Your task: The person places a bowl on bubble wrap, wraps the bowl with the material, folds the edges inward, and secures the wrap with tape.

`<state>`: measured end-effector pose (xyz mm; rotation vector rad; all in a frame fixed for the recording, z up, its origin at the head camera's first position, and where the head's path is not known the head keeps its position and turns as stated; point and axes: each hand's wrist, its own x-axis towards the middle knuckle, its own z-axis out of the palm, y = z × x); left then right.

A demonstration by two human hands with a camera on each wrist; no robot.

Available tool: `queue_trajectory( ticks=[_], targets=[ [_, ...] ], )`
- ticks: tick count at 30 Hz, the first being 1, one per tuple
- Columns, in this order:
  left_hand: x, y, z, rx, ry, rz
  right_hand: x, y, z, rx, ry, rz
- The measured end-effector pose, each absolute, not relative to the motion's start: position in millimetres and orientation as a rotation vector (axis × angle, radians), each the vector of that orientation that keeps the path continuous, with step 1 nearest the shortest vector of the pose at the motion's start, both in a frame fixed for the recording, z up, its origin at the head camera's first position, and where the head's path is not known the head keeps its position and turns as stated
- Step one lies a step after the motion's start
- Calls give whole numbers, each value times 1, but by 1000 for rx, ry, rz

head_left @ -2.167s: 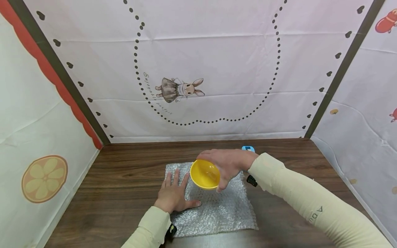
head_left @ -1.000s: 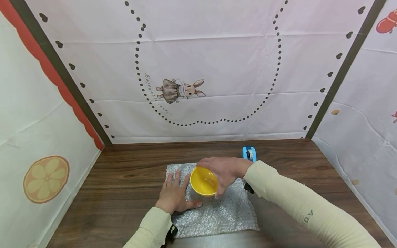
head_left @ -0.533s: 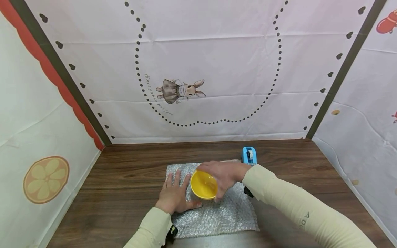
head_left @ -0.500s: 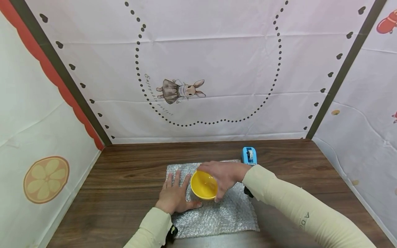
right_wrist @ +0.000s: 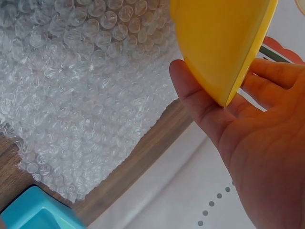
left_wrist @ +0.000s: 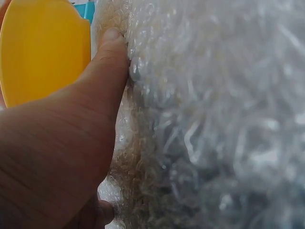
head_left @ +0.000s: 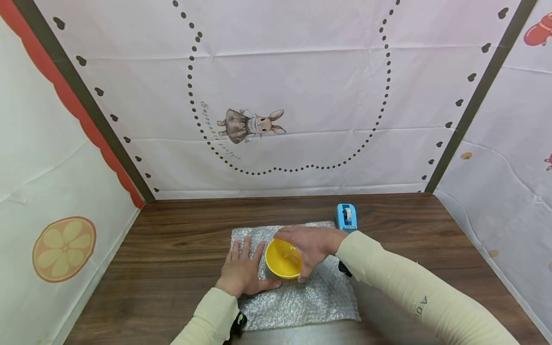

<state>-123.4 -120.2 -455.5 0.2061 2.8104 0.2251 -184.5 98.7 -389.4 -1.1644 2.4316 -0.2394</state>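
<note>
A yellow bowl (head_left: 283,258) stands upright on a sheet of bubble wrap (head_left: 302,306), near the sheet's middle. My right hand (head_left: 314,247) reaches over it from the right and grips its rim; in the right wrist view, fingers of that hand (right_wrist: 267,138) lie along the outside of the bowl (right_wrist: 217,43). My left hand (head_left: 242,273) lies flat with spread fingers on the left part of the bubble wrap, its thumb toward the bowl. In the left wrist view the thumb (left_wrist: 105,71) rests on the wrap (left_wrist: 214,119) beside the bowl (left_wrist: 45,52).
A blue tape dispenser (head_left: 347,217) stands on the wooden table (head_left: 181,249) just beyond the wrap's far right corner. Printed cloth walls (head_left: 293,96) enclose the table at the back and both sides.
My right hand has brought the bowl a little nearer and lower onto the bubble wrap, uncovering the tape dispenser. In the last half second almost nothing moves. My left hand stays put.
</note>
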Motion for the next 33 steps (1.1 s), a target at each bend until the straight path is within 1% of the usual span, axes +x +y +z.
queue_trajectory(
  ticks=[33],
  targets=[
    [-124, -122, -459, 219, 2829, 223, -185, 99, -403, -1142, 2444, -244]
  ],
)
